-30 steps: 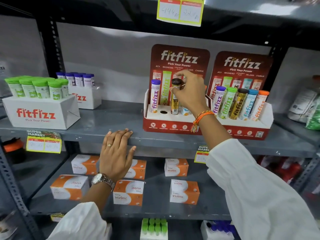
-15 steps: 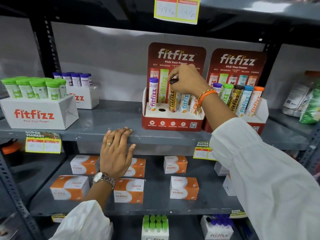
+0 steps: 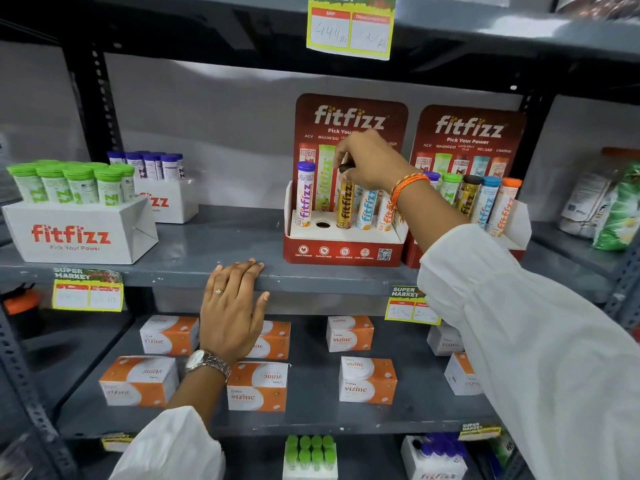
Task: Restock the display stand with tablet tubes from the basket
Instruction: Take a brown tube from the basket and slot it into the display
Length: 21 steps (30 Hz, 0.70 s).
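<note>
The gold tablet tube (image 3: 346, 206) stands upright in the third hole of the near red display stand (image 3: 343, 249), on the grey middle shelf (image 3: 214, 244). The right hand (image 3: 372, 161) reaches in from the right with its fingertips pinched on the tube's dark cap (image 3: 346, 167); the palm covers much of the stand's back card, so part of the printed wording there cannot be read. To the tube's left the second hole (image 3: 322, 224) is bare, and beyond it stands a purple-capped tube (image 3: 306, 194). On the other side, a blue-lettered tube (image 3: 367, 209) and an orange-lettered one (image 3: 385, 214) have their caps hidden behind the wrist and its orange thread band. A second red stand (image 3: 512, 230) just beside is full, its front cut off by the white sleeve.

The left hand (image 3: 232, 306) lies flat, fingers spread, on the shelf's front edge, holding nothing. No basket shows in view. Farther left on the shelf sit a white box of green-capped tubes (image 3: 79, 226) and, behind it, one of purple-capped tubes (image 3: 162, 199). The shelf below carries orange-and-white Vizinc cartons (image 3: 258, 388). Handwriting on the yellow price tags (image 3: 350, 29) is too blurred to read
</note>
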Available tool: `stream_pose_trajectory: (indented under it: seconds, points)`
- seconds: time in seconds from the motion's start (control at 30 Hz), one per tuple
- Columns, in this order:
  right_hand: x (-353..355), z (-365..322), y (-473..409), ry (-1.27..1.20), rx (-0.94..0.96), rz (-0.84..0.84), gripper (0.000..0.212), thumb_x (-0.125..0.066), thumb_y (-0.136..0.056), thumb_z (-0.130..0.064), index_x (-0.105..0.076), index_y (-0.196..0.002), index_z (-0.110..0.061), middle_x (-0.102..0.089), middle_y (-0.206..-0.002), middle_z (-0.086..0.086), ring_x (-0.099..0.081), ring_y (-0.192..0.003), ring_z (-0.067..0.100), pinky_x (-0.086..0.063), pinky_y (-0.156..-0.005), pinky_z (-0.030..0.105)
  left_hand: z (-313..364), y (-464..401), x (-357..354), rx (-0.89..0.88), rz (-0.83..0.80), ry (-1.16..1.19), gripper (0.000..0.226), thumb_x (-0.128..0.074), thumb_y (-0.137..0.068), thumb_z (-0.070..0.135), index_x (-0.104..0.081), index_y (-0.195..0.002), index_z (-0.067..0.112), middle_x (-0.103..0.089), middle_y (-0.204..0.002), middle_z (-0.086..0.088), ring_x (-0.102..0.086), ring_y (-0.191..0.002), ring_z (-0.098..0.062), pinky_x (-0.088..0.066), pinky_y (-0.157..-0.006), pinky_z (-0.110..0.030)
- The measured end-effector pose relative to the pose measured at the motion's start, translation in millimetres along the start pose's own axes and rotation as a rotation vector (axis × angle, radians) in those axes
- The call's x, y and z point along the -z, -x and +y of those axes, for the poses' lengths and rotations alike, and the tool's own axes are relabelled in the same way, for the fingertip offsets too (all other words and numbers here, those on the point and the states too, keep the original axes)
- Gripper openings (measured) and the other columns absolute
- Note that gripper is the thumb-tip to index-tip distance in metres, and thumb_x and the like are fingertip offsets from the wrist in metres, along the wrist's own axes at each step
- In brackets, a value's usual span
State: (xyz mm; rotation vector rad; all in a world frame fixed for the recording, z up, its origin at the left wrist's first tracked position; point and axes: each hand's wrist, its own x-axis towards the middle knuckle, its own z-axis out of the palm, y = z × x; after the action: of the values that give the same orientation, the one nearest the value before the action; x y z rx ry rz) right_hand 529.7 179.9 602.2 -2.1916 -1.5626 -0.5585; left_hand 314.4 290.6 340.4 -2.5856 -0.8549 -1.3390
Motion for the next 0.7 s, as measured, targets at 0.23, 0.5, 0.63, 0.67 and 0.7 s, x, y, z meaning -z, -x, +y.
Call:
stream_pose_trajectory:
  seconds: [0.23, 0.5, 0.63, 0.67, 0.7]
  points:
    - [1, 2, 0, 0.057, -0.028, -0.038, 0.020, -0.079, -0.083, -0.008, -0.070, -0.094, -0.022, -0.067, -0.109, 0.005, -0.064, -0.105, 0.028, -0.049, -0.100, 0.054, -3, 1, 1, -0.004, -0.026, -0.009, 0.050, -0.040, -0.099, 0.040, -0.053, -0.140, 0.015, -0.057, -0.143, -0.007, -0.050, -0.134, -0.028, -0.017, -0.126, -0.044]
    - [2, 1, 3, 0.008, -0.036, -0.052, 0.040, -0.075, -0.086, -0.008, -0.063, -0.121, -0.022, -0.060, -0.131, 0.010, -0.050, -0.131, 0.032, -0.039, -0.109, 0.060, 1, 1, 10, -0.011, -0.060, 0.038, 0.051, -0.043, -0.099, 0.041, -0.051, -0.142, 0.015, -0.056, -0.144, -0.006, -0.049, -0.135, -0.026, -0.019, -0.126, -0.045]
    - [0, -17, 16, -0.108, 0.053, 0.136, 0.042, -0.069, -0.091, -0.009, -0.058, -0.129, -0.023, -0.057, -0.139, 0.003, -0.045, -0.136, 0.026, -0.034, -0.113, 0.056, 0, 19, 37, -0.001, -0.009, 0.148, 0.051, -0.047, -0.098, 0.039, -0.052, -0.142, 0.014, -0.057, -0.144, -0.005, -0.049, -0.136, -0.024, -0.026, -0.122, -0.044]
    - [-4, -25, 22, -0.147, 0.099, 0.208, 0.038, -0.067, -0.092, -0.011, -0.058, -0.127, -0.023, -0.059, -0.135, 0.002, -0.047, -0.133, 0.025, -0.035, -0.112, 0.049, -3, 29, 45, 0.006, 0.011, 0.166, 0.049, -0.048, -0.098, 0.037, -0.053, -0.141, 0.014, -0.057, -0.144, -0.005, -0.049, -0.136, -0.023, -0.028, -0.121, -0.044]
    - [-10, -35, 29, -0.197, 0.155, 0.279, 0.034, -0.065, -0.093, -0.012, -0.059, -0.124, -0.022, -0.061, -0.131, 0.001, -0.051, -0.128, 0.023, -0.037, -0.108, 0.043, -6, 41, 55, 0.017, 0.028, 0.172, 0.046, -0.049, -0.098, 0.035, -0.055, -0.139, 0.014, -0.057, -0.144, -0.004, -0.049, -0.136, -0.022, -0.029, -0.120, -0.043]
